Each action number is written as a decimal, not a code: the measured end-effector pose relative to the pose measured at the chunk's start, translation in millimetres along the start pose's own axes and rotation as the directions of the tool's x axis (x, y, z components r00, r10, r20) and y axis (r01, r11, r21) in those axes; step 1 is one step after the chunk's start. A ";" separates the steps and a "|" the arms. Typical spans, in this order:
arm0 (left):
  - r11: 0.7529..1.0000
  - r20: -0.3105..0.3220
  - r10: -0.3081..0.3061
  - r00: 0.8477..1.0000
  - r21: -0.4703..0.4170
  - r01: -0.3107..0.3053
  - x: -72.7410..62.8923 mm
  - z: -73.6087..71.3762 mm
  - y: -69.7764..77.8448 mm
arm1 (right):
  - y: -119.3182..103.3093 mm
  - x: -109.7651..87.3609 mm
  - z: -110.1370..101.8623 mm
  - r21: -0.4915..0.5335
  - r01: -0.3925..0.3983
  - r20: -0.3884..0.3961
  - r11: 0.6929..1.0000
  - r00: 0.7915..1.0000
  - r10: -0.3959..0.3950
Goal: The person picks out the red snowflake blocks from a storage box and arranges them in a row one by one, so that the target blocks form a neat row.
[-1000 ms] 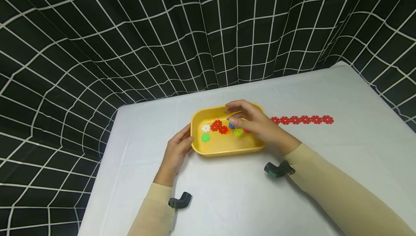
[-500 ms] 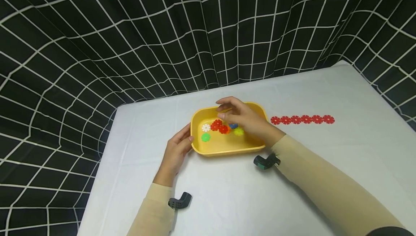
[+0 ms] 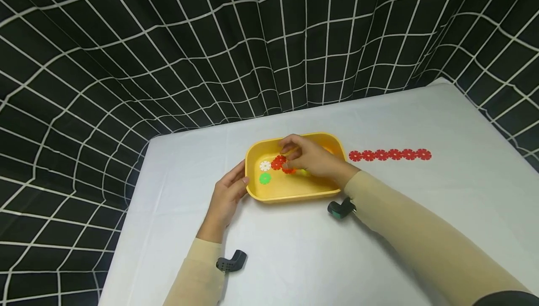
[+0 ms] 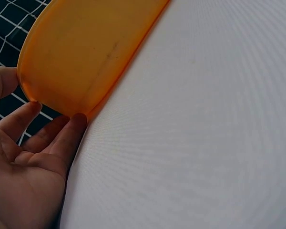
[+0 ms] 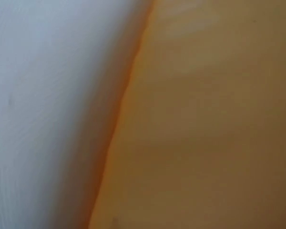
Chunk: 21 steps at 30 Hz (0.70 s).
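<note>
The main change is in the right hand [image 3: 313, 158]. One second ago it was over the 3 o'clock half of the yellow box [image 3: 290, 198], near a blue piece; then it moved toward 9 o'clock with the fingers raised, and now it has come down to the red pieces [image 3: 277, 162]. Its fingers are bent and the thumb lies at the edge of this group, but I cannot tell if a piece is already pinched; the right wrist view is blurred and shows no finger. The blue piece is now covered by this hand. For the work, I judge it means that the choice has passed to red, the same colour as the row of six flower pieces [image 3: 381, 155] on the bench [image 3: 294, 250], at 3 o'clock of the box.

The left hand [image 3: 227, 198] has not changed: with half-bent fingers and thumb it holds the box at its 9 o'clock end. Inside the box, the white piece [image 3: 265, 166] lies at 9 o'clock and the green piece [image 3: 265, 178] at 8 o'clock, both untouched.
</note>
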State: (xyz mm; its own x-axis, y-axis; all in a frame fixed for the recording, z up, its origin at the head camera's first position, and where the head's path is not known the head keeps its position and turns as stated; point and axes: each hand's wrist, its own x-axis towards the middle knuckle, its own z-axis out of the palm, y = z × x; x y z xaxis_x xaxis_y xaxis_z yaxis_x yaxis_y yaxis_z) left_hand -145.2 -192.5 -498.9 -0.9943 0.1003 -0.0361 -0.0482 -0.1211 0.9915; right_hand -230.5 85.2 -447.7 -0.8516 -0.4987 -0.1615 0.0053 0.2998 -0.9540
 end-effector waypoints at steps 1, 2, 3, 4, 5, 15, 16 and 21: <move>1.000 -0.002 0.000 1.000 0.000 0.000 0.1 0.5 0.1 | 0.7 0.5 0.3 -0.019 0.003 0.007 1.000 1.000 -0.003; 1.000 -0.006 -0.002 1.000 0.002 0.002 0.2 0.8 0.2 | 1.8 1.1 0.7 -0.039 0.006 0.014 0.999 1.000 -0.006; 1.000 -0.010 -0.004 1.000 0.003 0.004 0.1 1.3 0.4 | 2.6 1.1 1.0 -0.056 0.009 0.019 0.998 1.000 -0.008; 1.000 -0.013 -0.006 1.000 0.004 0.006 0.1 1.8 0.4 | 3.5 1.0 1.4 -0.075 0.012 0.023 0.997 1.000 -0.010; 1.000 -0.014 -0.008 1.000 0.004 0.008 0.0 2.1 0.6 | 4.4 0.9 1.8 -0.096 0.013 0.024 0.995 1.000 -0.010; 1.000 -0.014 -0.016 1.000 0.005 0.016 0.5 1.9 1.0 | 10.0 3.1 8.9 -0.328 0.018 0.002 0.945 1.000 -0.019; 1.000 -0.016 -0.018 1.000 0.003 0.018 0.6 2.1 1.2 | 9.8 3.2 9.3 -0.340 0.016 -0.002 0.940 1.000 -0.018; 1.000 -0.020 -0.023 1.000 0.003 0.023 0.5 2.4 1.4 | 8.1 2.7 10.6 -0.379 -0.008 -0.023 0.925 1.000 -0.001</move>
State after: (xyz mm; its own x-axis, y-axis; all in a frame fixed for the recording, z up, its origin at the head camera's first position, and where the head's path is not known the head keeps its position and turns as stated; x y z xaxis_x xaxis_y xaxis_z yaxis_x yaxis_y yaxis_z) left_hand -145.5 -190.2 -497.2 -0.9946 0.0837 -0.0611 -0.0705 -0.1155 0.9908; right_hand -227.2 77.7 -458.5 -0.8635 -0.4802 -0.1544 -0.1873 0.5895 -0.7857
